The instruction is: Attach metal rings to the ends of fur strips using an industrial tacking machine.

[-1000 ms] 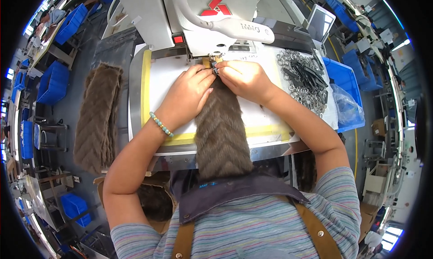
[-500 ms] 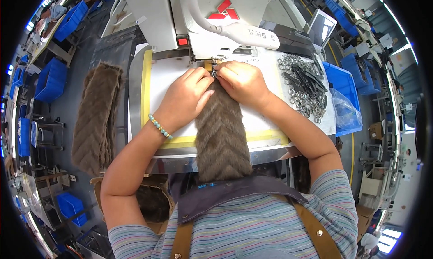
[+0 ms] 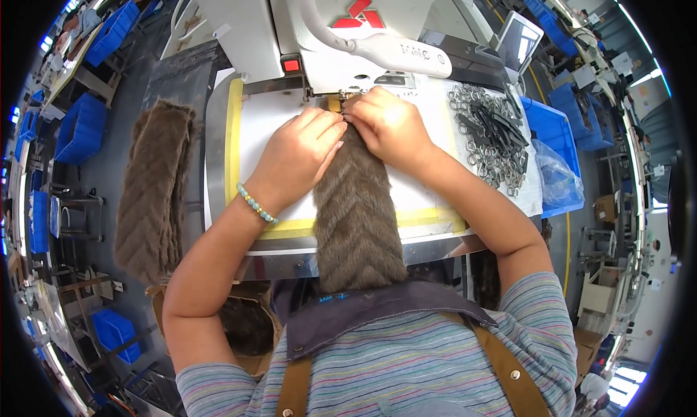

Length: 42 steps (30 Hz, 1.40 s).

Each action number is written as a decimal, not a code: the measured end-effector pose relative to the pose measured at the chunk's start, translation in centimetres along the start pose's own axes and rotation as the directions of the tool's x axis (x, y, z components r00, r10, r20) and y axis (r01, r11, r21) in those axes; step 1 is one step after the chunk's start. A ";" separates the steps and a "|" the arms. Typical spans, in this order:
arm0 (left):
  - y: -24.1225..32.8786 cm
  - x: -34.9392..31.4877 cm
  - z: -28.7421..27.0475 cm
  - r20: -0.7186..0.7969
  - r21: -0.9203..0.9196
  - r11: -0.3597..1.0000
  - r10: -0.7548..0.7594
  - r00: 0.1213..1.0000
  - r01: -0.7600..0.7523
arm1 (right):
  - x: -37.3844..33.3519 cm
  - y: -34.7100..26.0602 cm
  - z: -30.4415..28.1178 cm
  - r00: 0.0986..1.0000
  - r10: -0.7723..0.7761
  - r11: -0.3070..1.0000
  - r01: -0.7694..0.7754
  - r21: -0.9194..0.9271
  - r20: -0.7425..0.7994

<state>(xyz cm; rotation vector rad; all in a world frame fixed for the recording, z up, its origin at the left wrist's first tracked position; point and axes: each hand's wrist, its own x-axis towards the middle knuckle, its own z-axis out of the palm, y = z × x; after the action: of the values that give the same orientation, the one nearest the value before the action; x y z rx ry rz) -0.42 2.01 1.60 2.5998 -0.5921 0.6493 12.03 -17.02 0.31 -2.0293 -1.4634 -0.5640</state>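
Observation:
A long brown fur strip (image 3: 359, 221) with a chevron pattern lies lengthwise before me, its near end reaching my apron. Its narrow far end is at the needle area of a white sewing machine (image 3: 341, 58). My left hand (image 3: 303, 152), wearing a beaded bracelet, is closed on the left edge of that end. From the other side my right hand (image 3: 390, 127) pinches the same end, its fingers right by the machine's foot. Something small and dark shows between the fingertips, mostly hidden. A tan piece (image 3: 334, 103) sits just beyond them.
Right of the hands lies a heap of black straps with metal rings (image 3: 497, 137), beside a blue bin (image 3: 550, 123) with clear plastic. Folded fur strips (image 3: 154, 192) are stacked at left. Yellow tape (image 3: 234, 141) edges the white work surface. A cardboard box (image 3: 274, 326) stands below.
My right hand has shifted slightly farther away, toward the machine's foot. A small metallic piece between the fingertips is now more covered. The left hand and the fur strip have hardly moved.

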 end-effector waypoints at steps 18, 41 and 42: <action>0.3 -0.3 1.3 0.075 0.288 0.954 0.062 0.995 -0.081 | -0.5 -0.2 -0.7 0.995 0.074 0.996 -0.078 0.053 0.061; 0.5 -0.1 1.6 0.035 0.284 0.954 0.095 0.995 -0.101 | -0.9 -0.2 -1.1 0.996 -0.026 0.997 0.032 -0.076 0.085; 0.4 -0.1 1.6 0.044 0.304 0.944 0.122 0.992 -0.129 | -0.9 -0.3 -1.1 0.995 -0.011 0.997 0.019 -0.072 0.098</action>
<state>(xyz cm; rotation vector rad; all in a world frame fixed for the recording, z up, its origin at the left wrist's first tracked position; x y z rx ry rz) -0.17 0.95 0.37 2.8781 -0.7201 0.8079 11.45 -18.29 0.59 -2.1305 -1.5362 -0.5387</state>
